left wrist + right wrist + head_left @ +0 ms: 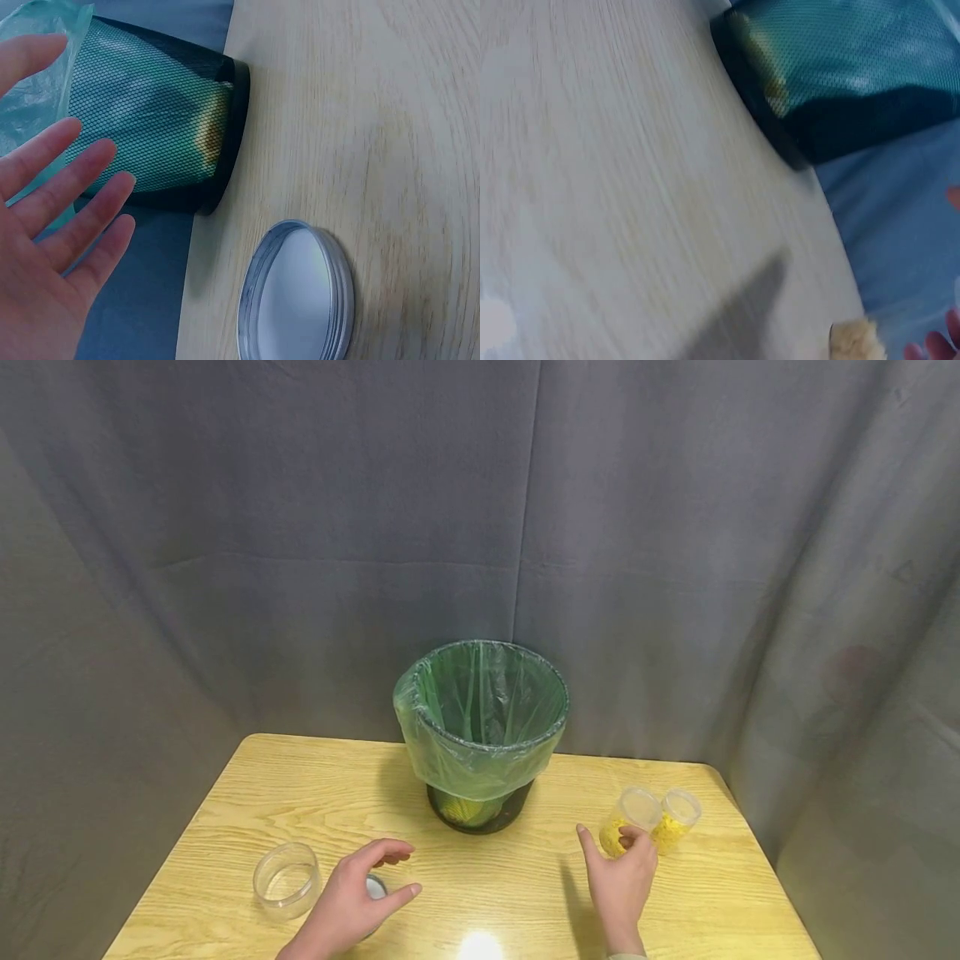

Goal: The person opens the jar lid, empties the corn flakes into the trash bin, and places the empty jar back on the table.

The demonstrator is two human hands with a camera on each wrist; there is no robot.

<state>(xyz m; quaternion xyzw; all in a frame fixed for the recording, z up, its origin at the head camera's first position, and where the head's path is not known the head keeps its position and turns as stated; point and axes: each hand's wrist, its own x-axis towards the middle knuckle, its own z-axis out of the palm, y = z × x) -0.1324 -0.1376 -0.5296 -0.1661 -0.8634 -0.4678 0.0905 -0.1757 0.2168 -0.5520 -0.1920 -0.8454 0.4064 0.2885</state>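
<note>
My left hand [348, 897] hovers over the table's left part, its fingers spread from the thumb and holding nothing. Partly hidden beneath it is a round silver screw lid [296, 300], lying with its hollow side up. Left of that hand stands a clear, round, open container [287, 883]. On the right, my right hand [624, 881] is just in front of two clear jars with yellow contents, thumb and fingers apart. It overlaps the nearer jar [640, 807]; contact cannot be told. The other jar [681, 807] stands right behind it.
A mesh waste bin [480, 814] lined with a green plastic bag [457, 768] stands at the table's back middle. Yellow material shows low inside it. Grey curtains [480, 527] enclose the wooden table [315, 777] at the back and sides.
</note>
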